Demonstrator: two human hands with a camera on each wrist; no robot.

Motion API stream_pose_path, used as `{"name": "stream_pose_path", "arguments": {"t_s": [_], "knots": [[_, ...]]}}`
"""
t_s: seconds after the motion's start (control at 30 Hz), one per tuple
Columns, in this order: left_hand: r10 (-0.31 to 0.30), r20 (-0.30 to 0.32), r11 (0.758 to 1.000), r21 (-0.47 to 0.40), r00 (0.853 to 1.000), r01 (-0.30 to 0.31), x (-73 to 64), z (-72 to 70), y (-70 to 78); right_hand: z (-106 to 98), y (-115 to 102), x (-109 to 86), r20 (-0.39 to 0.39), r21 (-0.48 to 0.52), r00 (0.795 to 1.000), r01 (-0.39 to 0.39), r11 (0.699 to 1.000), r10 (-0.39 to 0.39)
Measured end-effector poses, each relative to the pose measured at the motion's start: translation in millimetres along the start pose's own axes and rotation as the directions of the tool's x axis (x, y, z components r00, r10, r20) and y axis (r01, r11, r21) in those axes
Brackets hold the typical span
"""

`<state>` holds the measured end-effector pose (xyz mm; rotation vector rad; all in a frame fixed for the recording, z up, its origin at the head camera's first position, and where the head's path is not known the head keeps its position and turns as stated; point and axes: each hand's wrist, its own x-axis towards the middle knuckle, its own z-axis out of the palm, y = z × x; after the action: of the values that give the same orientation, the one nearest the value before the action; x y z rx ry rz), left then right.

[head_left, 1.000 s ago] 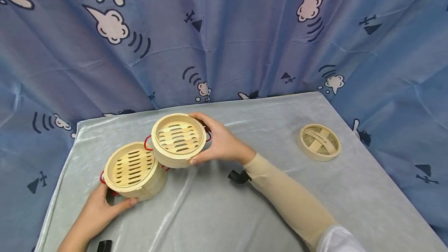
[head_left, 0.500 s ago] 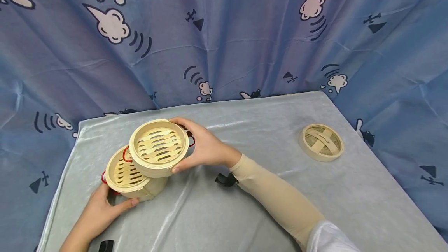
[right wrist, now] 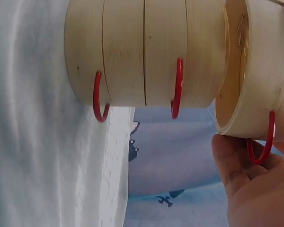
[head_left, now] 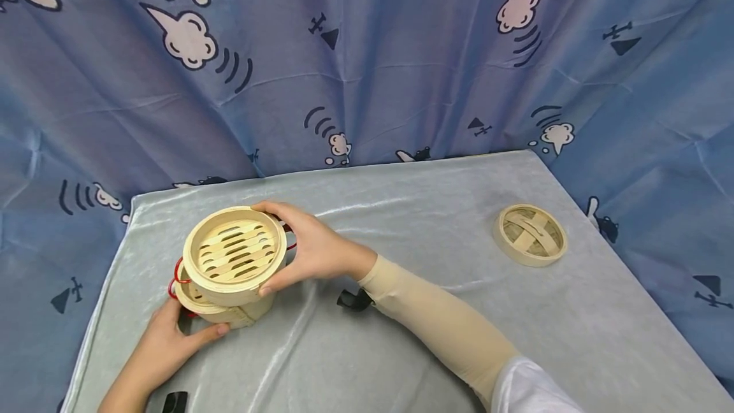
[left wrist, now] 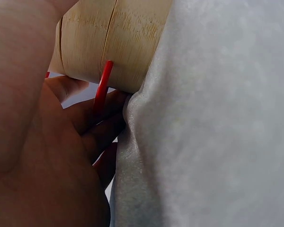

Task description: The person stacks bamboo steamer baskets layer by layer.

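A stack of bamboo steamer baskets with red handles stands on the cloth at the left; two tiers show in the right wrist view. My left hand grips its near left side, thumb across the front. Fingers lie beside a red handle low on the bamboo wall in the left wrist view. Another steamer basket is held above the stack by my right hand, thumb in front and fingers behind. In the right wrist view this raised basket is tilted, with a gap showing at its lower rim.
A round bamboo lid with a woven top lies at the right of the table. Pale grey cloth covers the table. A blue patterned curtain hangs behind it and along the sides.
My right hand has carried the upper basket left and down, from beside the stack to over it. My left hand has kept its hold on the stack.
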<state>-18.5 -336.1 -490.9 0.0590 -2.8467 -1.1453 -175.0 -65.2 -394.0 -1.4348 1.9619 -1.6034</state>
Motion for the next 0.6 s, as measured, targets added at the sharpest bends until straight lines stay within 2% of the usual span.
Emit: {"name": "stream_pose_path", "arguments": {"t_s": [0.13,0.6], "knots": [[-0.003,0.001,1.0,0.009,1.0,0.003,0.3,-0.1,0.3,6,15,3.6,0.004,-0.033,1.0,-0.003,0.999,0.003],[0.012,-0.002,1.0,-0.006,1.0,-0.012,0.5,-0.8,0.8,17,13,11.7,0.024,-0.178,0.995,-0.086,0.98,0.092]]}}
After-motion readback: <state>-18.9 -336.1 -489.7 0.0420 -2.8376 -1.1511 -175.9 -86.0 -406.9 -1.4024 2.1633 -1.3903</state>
